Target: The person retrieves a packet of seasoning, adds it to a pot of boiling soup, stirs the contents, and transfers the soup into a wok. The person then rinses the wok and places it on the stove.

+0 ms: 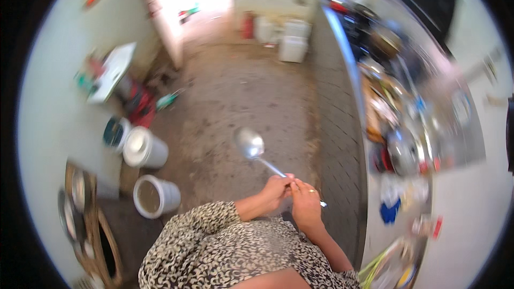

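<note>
A long metal ladle point(250, 144) with a round shiny bowl points up and to the left over the floor. My left hand point(276, 191) is closed around the middle of its handle. My right hand point(306, 203), with a ring on one finger, grips the handle just behind the left one, and the handle's tip sticks out to the right past it. Both hands are held close together in front of my patterned sleeve and clothing point(214, 246).
A counter point(350, 75) crowded with pots, bowls and utensils runs along the right. On the concrete floor point(241, 91) to the left stand white buckets point(144, 150), one open point(155, 196). White containers point(293, 48) sit far back by a doorway. A basket point(101, 241) lies lower left.
</note>
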Motion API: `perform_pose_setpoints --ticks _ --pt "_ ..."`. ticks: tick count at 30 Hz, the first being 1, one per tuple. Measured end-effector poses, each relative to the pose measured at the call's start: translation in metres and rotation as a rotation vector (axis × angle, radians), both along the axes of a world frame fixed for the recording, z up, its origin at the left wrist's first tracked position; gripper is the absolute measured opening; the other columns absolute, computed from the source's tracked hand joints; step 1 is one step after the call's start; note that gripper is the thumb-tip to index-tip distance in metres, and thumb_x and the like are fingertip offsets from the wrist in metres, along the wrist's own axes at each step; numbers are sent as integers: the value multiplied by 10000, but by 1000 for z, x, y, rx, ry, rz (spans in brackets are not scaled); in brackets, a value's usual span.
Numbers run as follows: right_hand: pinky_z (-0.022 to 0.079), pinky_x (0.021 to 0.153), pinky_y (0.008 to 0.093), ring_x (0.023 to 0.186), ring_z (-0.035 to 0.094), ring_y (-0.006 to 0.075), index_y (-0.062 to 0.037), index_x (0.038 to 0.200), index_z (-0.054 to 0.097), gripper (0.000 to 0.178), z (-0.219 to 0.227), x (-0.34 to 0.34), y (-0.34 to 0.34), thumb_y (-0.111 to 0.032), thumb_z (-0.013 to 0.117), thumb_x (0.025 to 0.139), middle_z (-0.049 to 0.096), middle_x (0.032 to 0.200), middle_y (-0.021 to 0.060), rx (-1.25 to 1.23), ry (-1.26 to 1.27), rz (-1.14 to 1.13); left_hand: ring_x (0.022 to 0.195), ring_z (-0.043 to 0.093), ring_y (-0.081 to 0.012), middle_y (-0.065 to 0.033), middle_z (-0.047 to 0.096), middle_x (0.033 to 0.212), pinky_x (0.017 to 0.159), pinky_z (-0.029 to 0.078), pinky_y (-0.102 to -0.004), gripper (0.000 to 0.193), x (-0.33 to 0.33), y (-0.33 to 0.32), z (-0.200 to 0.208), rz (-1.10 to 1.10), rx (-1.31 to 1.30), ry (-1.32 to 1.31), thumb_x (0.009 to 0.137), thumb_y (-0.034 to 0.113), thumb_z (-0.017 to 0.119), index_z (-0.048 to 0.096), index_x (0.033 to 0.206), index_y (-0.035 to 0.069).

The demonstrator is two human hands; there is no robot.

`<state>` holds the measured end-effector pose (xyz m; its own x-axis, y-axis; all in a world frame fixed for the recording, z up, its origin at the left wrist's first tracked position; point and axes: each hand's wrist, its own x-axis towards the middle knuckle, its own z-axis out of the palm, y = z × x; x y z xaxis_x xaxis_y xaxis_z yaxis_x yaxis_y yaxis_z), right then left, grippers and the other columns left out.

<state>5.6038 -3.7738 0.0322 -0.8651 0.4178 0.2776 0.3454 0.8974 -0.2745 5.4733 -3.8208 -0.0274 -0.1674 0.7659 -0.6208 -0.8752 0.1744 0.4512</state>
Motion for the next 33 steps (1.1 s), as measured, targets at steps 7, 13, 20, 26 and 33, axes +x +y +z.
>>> perform_pose_setpoints --ticks 7,13,20,26,33 --pt "506 914 348 1049 645 266 6 1153 646 359 14 -141 44 33 672 796 653 1141 159 -574 63 99 910 646 -200 -108 632 995 779 540 -343 226 -154 -9 -6 351 -55 154 989 104 505 501 1189 -2" --pt "535 813 303 910 691 191 28 1095 662 234 -10 -285 132 -4 647 864 709 984 117 -672 68 106 756 624 -198 -85 592 852 688 553 -342 252 -328 -28 -14 713 -97 288 970 94 498 485 1205 3" --pt "540 725 327 801 709 243 9 1073 676 230 -17 -486 182 -87 681 863 715 910 152 -511 -170 458 576 474 -91 -3 496 752 467 445 -254 267 -466 -83 3 1034 -323 368 1006 176 477 483 1221 17" --pt "518 693 392 796 670 315 -25 1065 675 222 -37 -671 166 -108 673 859 686 879 146 -462 -224 843 546 439 -71 10 472 719 435 387 -235 278 -542 -114 22 1170 -241 289 1015 203 480 508 1202 -1" --pt "526 686 384 785 672 313 -40 1073 670 221 -16 -905 83 -116 669 867 690 922 133 -376 -131 1096 527 426 -62 27 436 713 423 377 -212 289 -669 -155 9 1285 -150 285 1018 202 473 508 1202 -17"
